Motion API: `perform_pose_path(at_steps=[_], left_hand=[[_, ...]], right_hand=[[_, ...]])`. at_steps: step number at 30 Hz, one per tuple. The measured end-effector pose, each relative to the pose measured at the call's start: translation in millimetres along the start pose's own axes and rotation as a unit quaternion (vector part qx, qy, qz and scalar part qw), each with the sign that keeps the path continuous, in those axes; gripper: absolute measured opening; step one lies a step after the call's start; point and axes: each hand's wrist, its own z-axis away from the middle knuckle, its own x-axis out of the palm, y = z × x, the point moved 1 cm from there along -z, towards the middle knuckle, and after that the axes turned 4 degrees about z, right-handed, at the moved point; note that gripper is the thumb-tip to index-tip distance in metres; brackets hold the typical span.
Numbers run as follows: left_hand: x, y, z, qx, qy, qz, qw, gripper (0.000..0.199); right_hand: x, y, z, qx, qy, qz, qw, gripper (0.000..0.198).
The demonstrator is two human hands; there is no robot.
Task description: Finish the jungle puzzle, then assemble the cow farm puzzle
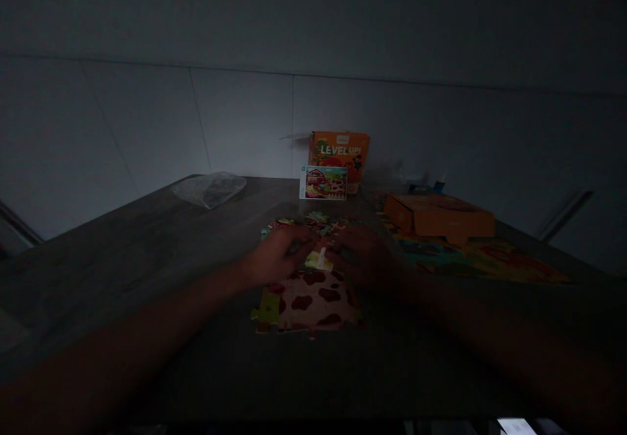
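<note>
In dim light, my left hand (277,252) reaches in over a partly joined jigsaw puzzle (313,298), its fingers bent and closed at a small pale yellow puzzle piece (319,260). My right hand (366,257) is at the other side of the same piece, fingers curled against its edge; shadow and blur hide the exact grip. The near part of the puzzle shows pink with dark brown patches and a green left edge. More colourful puzzle pieces (318,218) lie just beyond my hands.
A picture card (323,183) of a farm leans against an orange "LEVEL UP!" box (340,147) at the back. A clear plastic bag (210,189) lies at the back left. To the right, an orange box lid (441,216) rests on a colourful sheet (484,258). A wall stands behind the table (147,239).
</note>
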Motion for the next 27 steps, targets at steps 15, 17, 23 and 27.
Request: perform_pose_path(at_steps=[15,17,23,27], left_hand=[[-10.8,-6.1,3.2,0.015,-0.053,0.055,0.997,0.012],[-12.0,-7.7,3.9,0.006,-0.064,0.054,0.996,0.013],[-14.7,-9.8,6.1,-0.025,-0.067,0.081,0.994,0.004],[-10.9,-9.6,7.5,-0.041,-0.114,0.129,0.984,0.008]], right_hand=[[-6.8,-0.8,6.5,-0.002,-0.127,-0.096,0.987,0.022],[-7.9,-0.5,6.9,-0.007,-0.125,-0.095,0.988,0.020],[-8.0,-0.8,6.5,-0.037,-0.063,-0.075,0.994,0.026],[-7.3,1.3,6.0,0.012,-0.033,-0.109,0.993,0.021]])
